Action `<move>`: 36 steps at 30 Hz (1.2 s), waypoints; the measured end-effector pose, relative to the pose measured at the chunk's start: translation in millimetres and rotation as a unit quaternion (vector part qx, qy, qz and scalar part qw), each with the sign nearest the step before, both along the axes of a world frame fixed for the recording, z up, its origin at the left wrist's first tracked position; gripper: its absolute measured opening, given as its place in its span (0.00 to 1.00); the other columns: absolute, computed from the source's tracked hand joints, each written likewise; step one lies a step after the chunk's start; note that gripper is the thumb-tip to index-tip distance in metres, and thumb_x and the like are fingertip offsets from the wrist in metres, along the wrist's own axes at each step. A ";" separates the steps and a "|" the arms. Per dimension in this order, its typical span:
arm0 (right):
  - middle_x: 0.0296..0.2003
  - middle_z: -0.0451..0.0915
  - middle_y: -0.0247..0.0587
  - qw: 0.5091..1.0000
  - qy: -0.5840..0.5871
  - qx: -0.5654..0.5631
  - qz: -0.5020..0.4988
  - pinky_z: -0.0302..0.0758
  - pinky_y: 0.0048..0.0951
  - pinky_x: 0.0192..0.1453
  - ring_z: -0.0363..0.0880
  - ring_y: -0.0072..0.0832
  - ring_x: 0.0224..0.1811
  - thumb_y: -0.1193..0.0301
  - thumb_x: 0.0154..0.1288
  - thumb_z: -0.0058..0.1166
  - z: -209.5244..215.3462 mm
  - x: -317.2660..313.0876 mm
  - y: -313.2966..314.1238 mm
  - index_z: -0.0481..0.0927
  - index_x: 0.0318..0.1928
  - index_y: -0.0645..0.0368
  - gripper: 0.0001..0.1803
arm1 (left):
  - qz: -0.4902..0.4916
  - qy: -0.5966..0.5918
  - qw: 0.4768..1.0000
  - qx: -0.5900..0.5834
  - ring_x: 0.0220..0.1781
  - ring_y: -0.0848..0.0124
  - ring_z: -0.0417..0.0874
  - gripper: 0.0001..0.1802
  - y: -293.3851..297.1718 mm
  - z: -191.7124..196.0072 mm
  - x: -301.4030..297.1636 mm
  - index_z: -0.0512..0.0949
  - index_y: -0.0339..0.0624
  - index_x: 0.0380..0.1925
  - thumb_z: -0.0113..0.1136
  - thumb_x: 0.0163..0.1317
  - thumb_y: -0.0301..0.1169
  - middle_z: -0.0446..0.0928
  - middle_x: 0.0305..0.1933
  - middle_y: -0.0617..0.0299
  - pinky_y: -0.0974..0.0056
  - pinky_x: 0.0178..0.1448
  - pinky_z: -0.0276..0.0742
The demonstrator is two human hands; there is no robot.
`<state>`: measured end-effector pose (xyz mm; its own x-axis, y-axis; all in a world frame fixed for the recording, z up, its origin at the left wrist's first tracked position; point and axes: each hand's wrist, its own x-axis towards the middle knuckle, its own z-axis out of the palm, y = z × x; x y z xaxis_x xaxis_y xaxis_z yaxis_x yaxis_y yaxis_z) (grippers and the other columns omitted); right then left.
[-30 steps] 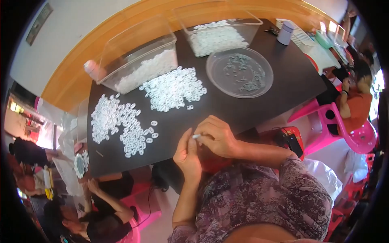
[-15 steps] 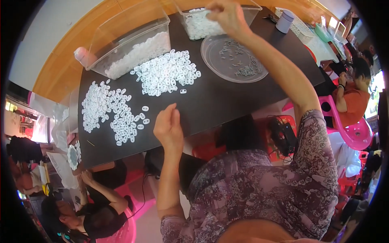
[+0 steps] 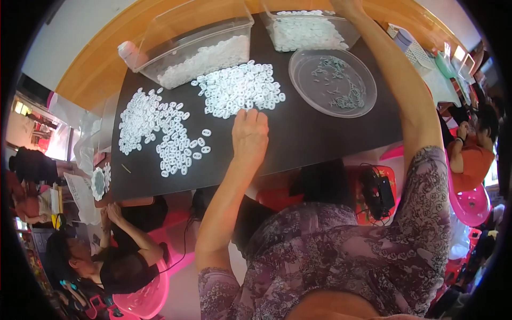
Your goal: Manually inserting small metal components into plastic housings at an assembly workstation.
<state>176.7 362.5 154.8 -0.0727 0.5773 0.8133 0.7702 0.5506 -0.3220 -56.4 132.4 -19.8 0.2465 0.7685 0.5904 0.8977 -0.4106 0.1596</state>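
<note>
**My hands and the little white rings**

Looking down from my head, I see a dark table with lots of small white rings on it.

My left hand lies on the table near the middle. My fingers are curled down, and the tips touch the near edge of a pile of white rings. I cannot tell if I am pinching a ring under them.

My right arm reaches far across the table. My right hand is at the very top edge, over the far right tub. Most of the hand is cut off, so I cannot tell if its fingers are open or closed.

That tub is clear plastic and full of white pieces. To its left is another clear tub, bigger and tilted. It has white pieces heaped along its near side. A small pinkish bottle lies just beside its left end.

A round clear dish sits to the right of the ring pile. It holds a few thin grey bits.

A second spread of rings lies on the left part of the table.

Other people sit around: one on the near left, one on the right in an orange top.
</note>
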 end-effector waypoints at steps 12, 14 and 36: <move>0.34 0.81 0.45 0.985 -0.043 -0.075 0.147 0.74 0.31 0.45 0.79 0.38 0.40 0.73 0.55 0.55 -81.8 -33.6 -98.6 0.81 0.38 0.61 0.10 | 0.044 -0.105 0.993 -0.018 0.32 0.58 0.75 0.10 -15.8 -4.3 -9.6 0.77 0.39 0.32 0.62 0.47 0.20 0.72 0.27 0.55 0.60 0.34 0.71; 0.35 0.80 0.44 0.964 -0.048 -0.090 0.246 0.73 0.32 0.43 0.78 0.38 0.39 0.75 0.55 0.55 -98.6 -42.9 -138.8 0.81 0.36 0.60 0.07 | 0.034 -0.155 0.987 -0.014 0.31 0.61 0.74 0.10 -22.4 -4.8 -10.5 0.77 0.38 0.33 0.62 0.49 0.21 0.72 0.27 0.57 0.61 0.34 0.71; 0.30 0.78 0.43 0.926 0.037 -0.230 0.296 0.73 0.32 0.41 0.77 0.36 0.36 0.74 0.53 0.58 -135.6 -55.8 -226.4 0.80 0.31 0.61 0.05 | -0.035 -0.675 0.715 -0.181 0.26 0.81 0.71 0.05 -71.2 7.7 15.1 0.76 0.35 0.35 0.60 0.59 0.24 0.76 0.28 0.65 0.76 0.29 0.66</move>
